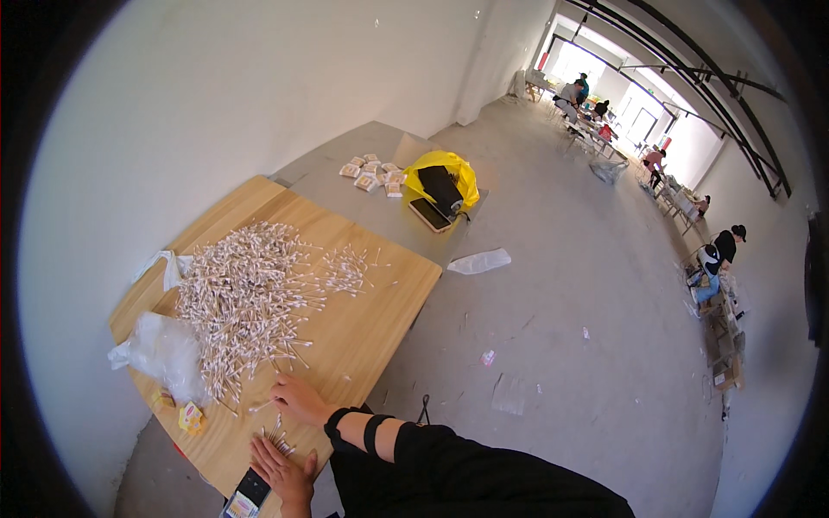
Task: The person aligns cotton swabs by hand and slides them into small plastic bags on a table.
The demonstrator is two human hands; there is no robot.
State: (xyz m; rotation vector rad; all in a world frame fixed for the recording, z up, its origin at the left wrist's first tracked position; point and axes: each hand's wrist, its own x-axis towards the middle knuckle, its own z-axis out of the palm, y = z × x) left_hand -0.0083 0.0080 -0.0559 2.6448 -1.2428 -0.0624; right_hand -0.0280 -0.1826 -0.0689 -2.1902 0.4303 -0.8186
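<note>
Head view: left hand (281,471) partly hides cotton swabs (277,437).

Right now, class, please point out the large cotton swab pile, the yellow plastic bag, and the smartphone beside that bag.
Cotton swab pile (246,293): head view, middle of the heap.
Yellow plastic bag (467,180): head view, its right side.
Smartphone (430,214): head view, its dark screen.

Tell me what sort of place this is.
Probably a hand-packing workshop: a large heap of white-tipped cotton swabs covers part of a light-brown wooden table, small square white and tan packs sit just beyond it, and other people are spread along the long room.
</note>
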